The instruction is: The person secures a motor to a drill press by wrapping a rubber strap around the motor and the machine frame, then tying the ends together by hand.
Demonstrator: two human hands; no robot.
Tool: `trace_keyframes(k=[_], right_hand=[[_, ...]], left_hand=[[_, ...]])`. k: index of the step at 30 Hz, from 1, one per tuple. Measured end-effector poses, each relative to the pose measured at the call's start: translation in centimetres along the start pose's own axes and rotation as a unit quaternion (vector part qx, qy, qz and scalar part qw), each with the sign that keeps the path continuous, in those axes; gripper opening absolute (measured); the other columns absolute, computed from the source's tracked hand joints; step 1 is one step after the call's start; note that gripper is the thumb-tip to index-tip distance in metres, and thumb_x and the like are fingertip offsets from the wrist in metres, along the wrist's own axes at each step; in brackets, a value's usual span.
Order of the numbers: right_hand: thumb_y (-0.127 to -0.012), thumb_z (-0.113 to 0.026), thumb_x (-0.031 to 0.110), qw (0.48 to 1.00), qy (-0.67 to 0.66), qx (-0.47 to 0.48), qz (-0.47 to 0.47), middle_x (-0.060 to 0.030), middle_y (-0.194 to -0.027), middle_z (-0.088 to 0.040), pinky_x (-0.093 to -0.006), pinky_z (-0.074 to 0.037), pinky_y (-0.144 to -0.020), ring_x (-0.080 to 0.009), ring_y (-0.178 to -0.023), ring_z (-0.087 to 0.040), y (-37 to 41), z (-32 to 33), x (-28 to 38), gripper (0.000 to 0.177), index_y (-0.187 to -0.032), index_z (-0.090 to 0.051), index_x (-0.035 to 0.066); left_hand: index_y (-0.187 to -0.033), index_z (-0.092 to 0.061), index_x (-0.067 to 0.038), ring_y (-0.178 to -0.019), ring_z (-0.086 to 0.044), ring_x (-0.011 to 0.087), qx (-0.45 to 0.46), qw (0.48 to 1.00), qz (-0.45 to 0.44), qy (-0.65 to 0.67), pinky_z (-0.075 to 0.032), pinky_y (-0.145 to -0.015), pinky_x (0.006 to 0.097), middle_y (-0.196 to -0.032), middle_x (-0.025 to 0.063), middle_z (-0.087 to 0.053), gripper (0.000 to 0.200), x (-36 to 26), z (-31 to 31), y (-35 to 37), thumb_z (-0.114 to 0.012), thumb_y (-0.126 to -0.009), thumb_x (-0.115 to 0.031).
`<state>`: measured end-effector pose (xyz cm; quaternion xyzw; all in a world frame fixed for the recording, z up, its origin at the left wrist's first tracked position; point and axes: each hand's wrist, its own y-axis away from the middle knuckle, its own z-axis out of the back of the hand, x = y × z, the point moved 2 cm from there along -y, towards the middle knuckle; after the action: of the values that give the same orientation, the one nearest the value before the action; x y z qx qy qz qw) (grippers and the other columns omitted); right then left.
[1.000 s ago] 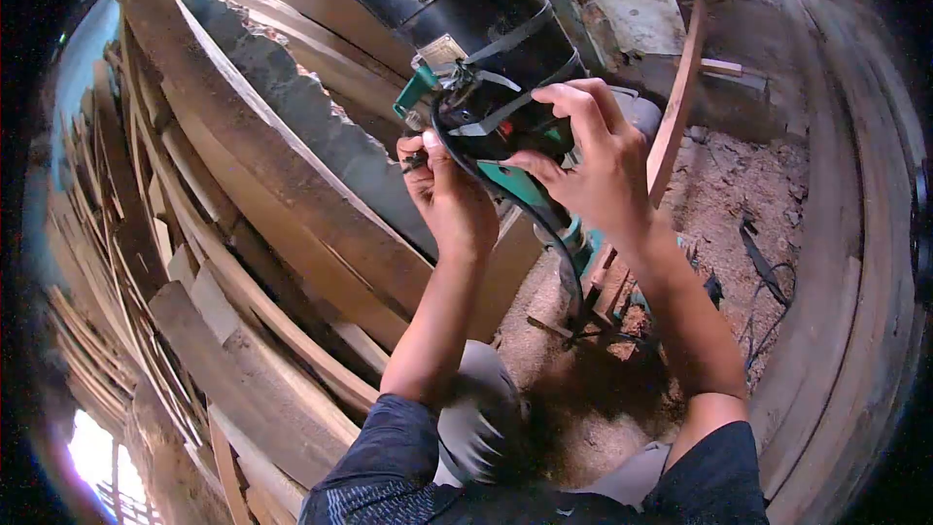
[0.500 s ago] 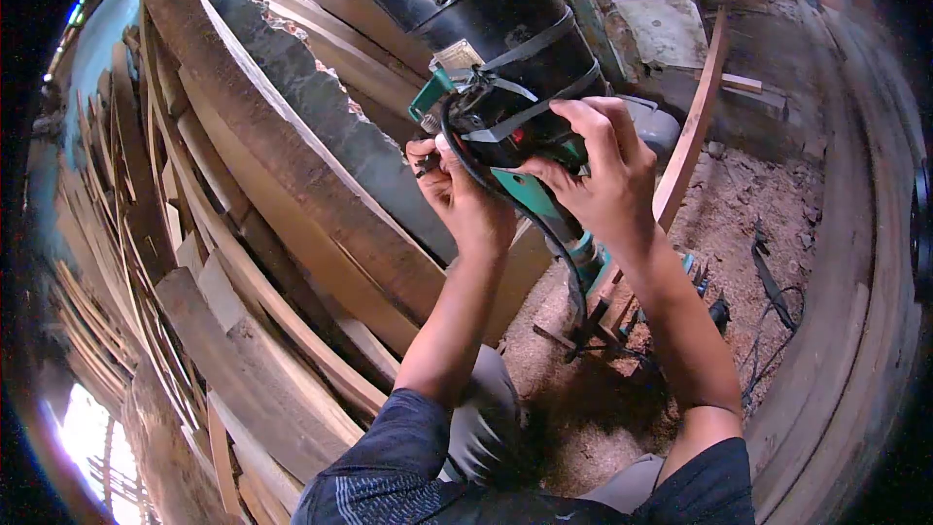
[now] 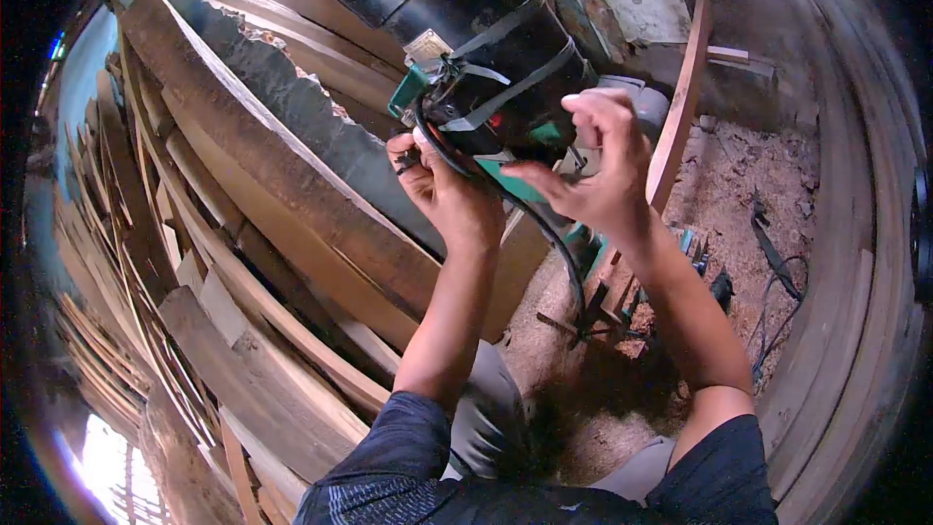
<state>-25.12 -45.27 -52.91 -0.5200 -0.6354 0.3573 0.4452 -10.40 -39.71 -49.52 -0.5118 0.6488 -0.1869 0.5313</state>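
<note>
A black electric motor [image 3: 457,10], bound with grey straps [image 3: 505,87] to a green machine body [image 3: 525,180], tilts up above both hands. The left hand [image 3: 442,190] has its grip closed on the black cable [image 3: 544,233] just where it leaves the motor's underside. The right hand [image 3: 593,170] is loosely spread, fingertips touching the green body. Stacked wooden planks [image 3: 243,233] lean along the left. Sawdust [image 3: 729,185] covers the floor below.
</note>
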Motion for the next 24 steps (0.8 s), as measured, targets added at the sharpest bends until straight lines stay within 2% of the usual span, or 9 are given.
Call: trace_keyframes(k=[3, 8, 11, 13, 15, 17, 19, 22, 24], right_hand=[[-0.078, -0.084, 0.027, 0.996, -0.006, -0.069, -0.047, -0.0025, -0.081, -0.049, -0.0276, -0.038, -0.055, -0.0118, -0.067, -0.045, -0.7, 1.5, -0.5, 0.049, -0.11, -0.055, 0.003], [-0.097, -0.062, 0.018, 0.942, -0.049, -0.212, -0.257, 0.0004, -0.087, -0.059, -0.0229, -0.042, -0.073, -0.0091, -0.078, -0.052, -2.6, 4.1, -2.9, 0.017, -0.105, -0.062, 0.004], [-0.091, -0.057, 0.01, 0.896, -0.166, -0.208, -0.355, -0.0025, -0.092, -0.062, -0.0241, -0.044, -0.077, -0.0108, -0.085, -0.056, -2.7, 6.2, -6.8, 0.015, -0.104, -0.063, 0.004], [-0.085, -0.057, 0.006, 0.908, -0.115, -0.179, -0.362, -0.0019, -0.087, -0.06, -0.0251, -0.045, -0.073, -0.0111, -0.08, -0.055, -3.4, 7.7, -6.4, 0.018, -0.102, -0.064, 0.005], [-0.082, -0.059, 0.007, 0.944, -0.043, -0.042, -0.324, -0.002, -0.081, -0.06, -0.0259, -0.045, -0.069, -0.0108, -0.074, -0.054, -3.9, 7.4, -5.2, 0.018, -0.099, -0.066, 0.007], [-0.08, -0.065, 0.007, 0.973, -0.049, -0.003, -0.225, -0.0039, -0.08, -0.06, -0.0258, -0.044, -0.066, -0.0105, -0.073, -0.053, -3.4, 5.3, -4.2, 0.018, -0.098, -0.066, 0.007], [-0.079, -0.069, 0.01, 0.979, -0.05, 0.026, -0.198, -0.0085, -0.086, -0.061, -0.0305, -0.047, -0.069, -0.0179, -0.077, -0.058, -3.3, 3.6, -1.9, 0.021, -0.099, -0.065, 0.005], [-0.079, -0.071, 0.015, 0.998, 0.008, 0.028, -0.055, -0.0174, -0.096, -0.06, -0.0441, -0.051, -0.082, -0.0375, -0.093, -0.062, -3.3, 2.2, -0.3, 0.028, -0.103, -0.061, 0.004], [-0.079, -0.069, 0.016, 0.999, 0.012, 0.047, -0.011, -0.0179, -0.098, -0.062, -0.0439, -0.05, -0.084, -0.0384, -0.095, -0.061, -3.0, 1.8, 0.6, 0.027, -0.103, -0.061, 0.004]], left_hand=[[-0.109, -0.05, -0.012, -0.077, -0.056, 0.0056, -0.022, 1.0, -0.013, 0.015, -0.046, -0.067, 0.0209, -0.092, 0.0002, -0.062, 0.006, 0.0, -0.5, -0.1, -0.053, -0.105, -0.015], [-0.108, -0.051, -0.012, -0.082, -0.058, 0.0081, -0.01, 0.998, -0.053, -0.029, -0.048, -0.072, 0.0236, -0.095, 0.0007, -0.062, 0.01, 0.5, 0.2, -0.2, -0.054, -0.105, -0.021], [-0.106, -0.052, -0.013, -0.085, -0.06, 0.0097, 0.008, 0.996, -0.05, -0.07, -0.05, -0.073, 0.0253, -0.098, 0.0018, -0.063, 0.012, 0.3, 0.7, -0.4, -0.057, -0.103, -0.025], [-0.105, -0.052, -0.015, -0.088, -0.062, 0.0109, -0.019, 1.0, 0.007, 0.001, -0.052, -0.074, 0.0267, -0.099, 0.002, -0.065, 0.011, -0.2, -0.5, -0.1, -0.058, -0.102, -0.024], [-0.105, -0.054, -0.015, -0.09, -0.063, 0.0119, 0.005, 1.0, -0.01, -0.005, -0.053, -0.076, 0.0279, -0.099, 0.0023, -0.066, 0.009, -0.2, -0.2, -0.3, -0.059, -0.102, -0.022], [-0.105, -0.055, -0.015, -0.091, -0.063, 0.0125, 0.018, 1.0, -0.017, -0.009, -0.054, -0.078, 0.0286, -0.1, 0.0027, -0.066, 0.009, -0.3, 0.0, -0.4, -0.059, -0.101, -0.021], [-0.105, -0.055, -0.015, -0.091, -0.064, 0.0131, 0.03, 0.999, -0.024, -0.011, -0.055, -0.079, 0.0292, -0.101, 0.003, -0.067, 0.008, -0.3, 0.1, -0.4, -0.06, -0.101, -0.021], [-0.107, -0.055, -0.014, -0.091, -0.065, 0.0142, 0.013, 0.999, -0.006, 0.033, -0.055, -0.081, 0.0299, -0.104, 0.0047, -0.068, 0.01, 0.1, 0.0, -0.3, -0.06, -0.101, -0.022], [-0.107, -0.055, -0.014, -0.091, -0.065, 0.0144, 0.022, 0.999, -0.007, 0.028, -0.055, -0.081, 0.0299, -0.104, 0.0052, -0.068, 0.01, -0.5, -0.1, -0.1, -0.059, -0.101, -0.021]])
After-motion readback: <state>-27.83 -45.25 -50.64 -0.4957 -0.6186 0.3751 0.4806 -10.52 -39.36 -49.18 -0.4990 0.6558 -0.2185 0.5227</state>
